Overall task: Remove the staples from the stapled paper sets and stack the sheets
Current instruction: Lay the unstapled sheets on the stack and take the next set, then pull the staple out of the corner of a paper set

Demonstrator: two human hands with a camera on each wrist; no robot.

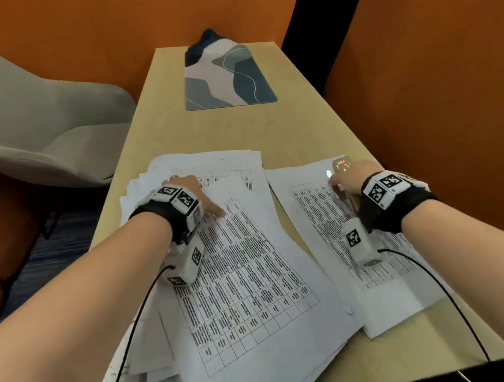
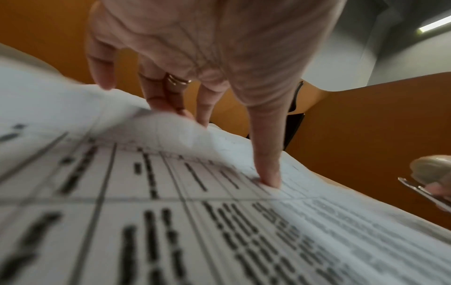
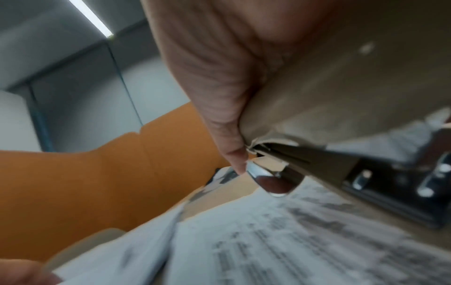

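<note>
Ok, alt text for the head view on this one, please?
Two hands work over printed table sheets on a wooden table: the left hand presses its fingers on a large messy pile, and the right hand grips a beige stapler over a smaller stack. A patterned mat lies beyond.

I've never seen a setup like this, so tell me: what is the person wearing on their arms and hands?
Both forearms are bare, with no sleeves. Each wrist carries a black fabric strap holding white blocks printed with black-and-white square code markers, and a thin black cable trails from each unit toward the person. The left hand wears gold-coloured rings. No gloves.
</note>
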